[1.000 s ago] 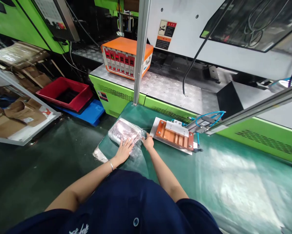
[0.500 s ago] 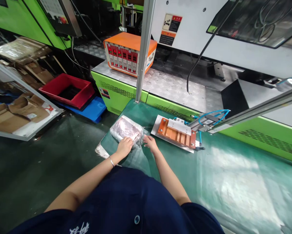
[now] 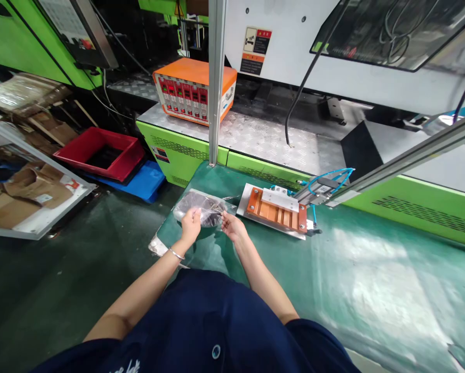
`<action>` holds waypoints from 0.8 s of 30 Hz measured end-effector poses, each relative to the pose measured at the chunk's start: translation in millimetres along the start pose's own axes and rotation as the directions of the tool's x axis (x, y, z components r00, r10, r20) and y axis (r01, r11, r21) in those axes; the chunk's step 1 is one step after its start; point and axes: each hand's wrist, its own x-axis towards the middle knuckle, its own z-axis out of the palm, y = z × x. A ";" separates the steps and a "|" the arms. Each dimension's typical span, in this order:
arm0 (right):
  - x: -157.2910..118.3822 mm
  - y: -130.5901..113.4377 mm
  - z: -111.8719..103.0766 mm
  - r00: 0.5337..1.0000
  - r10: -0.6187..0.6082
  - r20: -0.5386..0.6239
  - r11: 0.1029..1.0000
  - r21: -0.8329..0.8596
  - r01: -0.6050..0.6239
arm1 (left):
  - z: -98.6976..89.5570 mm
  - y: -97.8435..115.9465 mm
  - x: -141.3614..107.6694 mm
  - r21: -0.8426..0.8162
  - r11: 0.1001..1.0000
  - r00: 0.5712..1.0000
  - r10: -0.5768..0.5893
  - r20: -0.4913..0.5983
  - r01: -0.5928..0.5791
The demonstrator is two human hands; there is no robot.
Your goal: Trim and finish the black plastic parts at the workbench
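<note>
A clear plastic bag (image 3: 207,204) with a flat, pale-edged stack inside lies at the left end of the green table. What the stack is made of I cannot make out through the shiny film. My left hand (image 3: 191,224) pinches the near edge of the bag, fingers closed. At the bag's right end my right hand (image 3: 232,226) is closed on the loose film, thumb against fingers. Just right of that hand sits a clamping fixture (image 3: 281,210) with an orange-brown slotted block on a metal plate.
The green table (image 3: 357,280) stretches to the right. A metal post (image 3: 216,88) rises at its back edge, and an aluminium beam (image 3: 411,158) slants over the right side. Behind stand an orange control box (image 3: 195,72) and a machine. A red bin (image 3: 100,154) is on the left.
Both hands have closed on the bag's film and lifted its near edge and right end. The whole view has shifted slightly.
</note>
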 end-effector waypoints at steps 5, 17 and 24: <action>-18.6 -43.3 25.7 0.978 -0.205 0.049 0.979 0.012 0.205 | -14.3 28.5 16.5 -0.551 0.793 0.950 -0.314 -0.005 0.259; -46.5 -46.5 60.2 0.964 -0.107 0.245 0.979 -0.144 0.145 | -53.9 -2.4 19.7 -0.759 0.513 0.810 -0.586 0.032 0.401; -54.5 -45.5 58.5 0.969 -0.120 0.214 0.953 -0.249 0.173 | -98.8 24.7 2.5 -0.128 0.971 0.961 0.168 -0.222 -0.200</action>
